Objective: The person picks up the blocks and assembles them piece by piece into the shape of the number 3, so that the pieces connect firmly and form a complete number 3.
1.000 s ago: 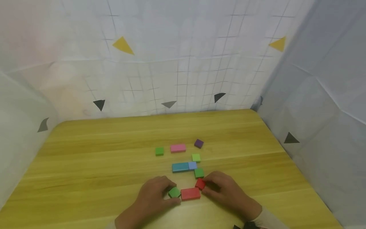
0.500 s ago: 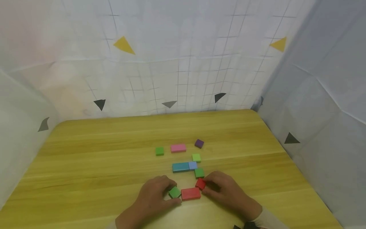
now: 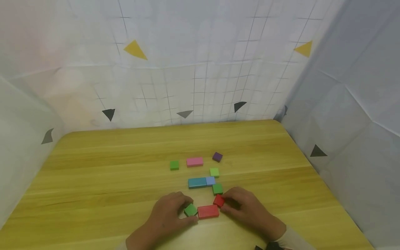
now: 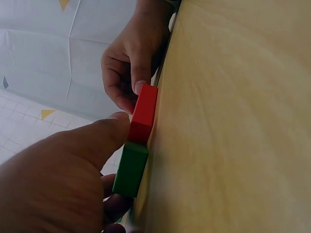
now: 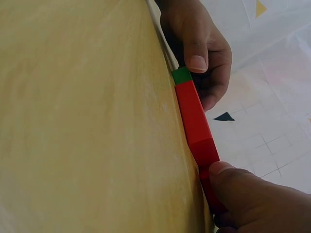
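My left hand (image 3: 167,213) has its thumb and fingers curled round a green block (image 3: 190,210), turned cornerwise; the same green block (image 4: 130,170) shows in the left wrist view. Against its right corner lies a long red block (image 3: 208,211). My right hand (image 3: 248,210) pinches a small red block (image 3: 219,200) at the long block's upper right corner. In the right wrist view, my right thumb rests on the small red block (image 5: 210,191), close to the end of the long red block (image 5: 194,114). A green block (image 3: 217,189) sits just beyond the small red one.
Farther back on the wooden table (image 3: 109,180) lie a teal block (image 3: 197,183) touching a light blue block (image 3: 210,181), a lime block (image 3: 214,172), a pink block (image 3: 194,162), another green block (image 3: 174,165) and a purple block (image 3: 217,157). White sheeting (image 3: 175,80) stands behind.
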Motion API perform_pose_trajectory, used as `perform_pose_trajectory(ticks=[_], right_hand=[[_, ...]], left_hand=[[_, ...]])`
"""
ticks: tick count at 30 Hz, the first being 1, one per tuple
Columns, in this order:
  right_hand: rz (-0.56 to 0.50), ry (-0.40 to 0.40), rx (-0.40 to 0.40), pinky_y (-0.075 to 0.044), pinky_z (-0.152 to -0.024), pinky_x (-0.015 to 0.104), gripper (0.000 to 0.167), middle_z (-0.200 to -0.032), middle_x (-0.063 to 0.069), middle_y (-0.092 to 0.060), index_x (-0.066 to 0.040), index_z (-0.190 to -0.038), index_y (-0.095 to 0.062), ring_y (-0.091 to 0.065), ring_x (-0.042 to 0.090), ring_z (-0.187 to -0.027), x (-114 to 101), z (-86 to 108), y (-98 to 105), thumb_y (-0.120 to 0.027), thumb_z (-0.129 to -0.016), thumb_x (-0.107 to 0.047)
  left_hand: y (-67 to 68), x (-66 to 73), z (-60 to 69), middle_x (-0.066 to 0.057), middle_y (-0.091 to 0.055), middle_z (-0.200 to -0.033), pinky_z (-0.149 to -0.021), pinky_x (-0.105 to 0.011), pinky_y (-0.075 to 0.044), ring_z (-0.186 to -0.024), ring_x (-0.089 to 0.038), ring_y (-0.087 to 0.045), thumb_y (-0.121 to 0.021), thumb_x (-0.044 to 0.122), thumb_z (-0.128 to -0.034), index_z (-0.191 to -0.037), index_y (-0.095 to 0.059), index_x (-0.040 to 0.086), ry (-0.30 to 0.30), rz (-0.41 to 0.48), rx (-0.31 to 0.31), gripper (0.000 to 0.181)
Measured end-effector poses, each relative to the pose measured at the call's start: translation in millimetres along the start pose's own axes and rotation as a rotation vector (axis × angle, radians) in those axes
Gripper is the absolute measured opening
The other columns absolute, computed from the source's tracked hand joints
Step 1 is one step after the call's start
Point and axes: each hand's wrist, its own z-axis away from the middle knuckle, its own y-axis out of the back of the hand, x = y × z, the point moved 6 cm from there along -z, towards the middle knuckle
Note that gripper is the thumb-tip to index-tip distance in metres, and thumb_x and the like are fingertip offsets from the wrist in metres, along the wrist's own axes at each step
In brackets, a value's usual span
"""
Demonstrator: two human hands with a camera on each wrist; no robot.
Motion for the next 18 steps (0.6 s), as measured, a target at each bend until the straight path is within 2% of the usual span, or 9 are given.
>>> perform_pose_trajectory(ticks=[13, 18], right_hand=[[0.001, 0.011, 0.002, -0.056, -0.084, 0.028, 0.028, -0.11, -0.015, -0.066, -0.023, -0.116, -0.069, -0.063, 0.004, -0.099, -0.5, -0.1, 0.0, -0.076, -0.089, -0.031], [-0.004, 0.03, 0.01, -0.056, -0.084, 0.028, 0.029, -0.11, -0.014, -0.066, -0.022, -0.116, -0.069, -0.063, 0.005, -0.099, -0.2, 0.1, -0.7, -0.076, -0.089, -0.029]], left_hand=[[1.7, 2.1, 1.0, 0.024, -0.056, -0.087, -0.071, -0.022, -0.045, -0.076, 0.0, -0.048, -0.065, 0.067, -0.0834, -0.11, -0.07, 0.029, -0.016, -0.005, 0.009, 0.047], [3.8, 1.7, 1.2, 0.022, -0.059, -0.088, -0.071, -0.023, -0.048, -0.078, 0.001, -0.051, -0.065, 0.059, -0.0886, -0.108, -0.07, 0.028, -0.028, 0.045, 0.041, 0.038]])
